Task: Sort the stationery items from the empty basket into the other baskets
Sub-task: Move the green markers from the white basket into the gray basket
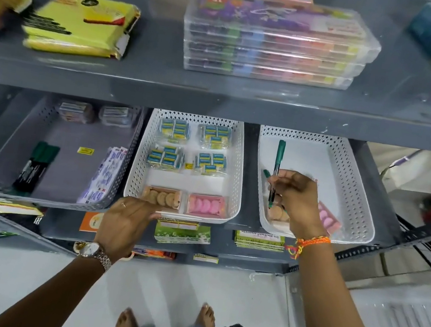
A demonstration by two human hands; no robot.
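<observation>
Three baskets stand side by side on a grey shelf. My right hand point(295, 198) is inside the right white basket point(358, 187), holding a green marker point(278, 162) upright. A second green marker point(266, 173), a brown eraser pack point(277, 213) and a pink eraser pack point(328, 218) lie under and beside that hand. My left hand point(127, 222) rests on the front rim of the middle white basket point(238, 173), which holds blue-yellow eraser packs point(174, 129), a brown pack point(161, 197) and a pink pack point(206, 204). The left grey basket point(70, 136) holds green markers point(37, 165) and flat packets point(107, 171).
The shelf above carries a stack of clear colour-pen cases point(274, 42), yellow packets point(80, 25) and boxes. Green and orange cards point(182, 233) lie on the shelf below. My bare feet point(127, 325) stand on white floor tiles; a metal rack edge point(426, 227) is at right.
</observation>
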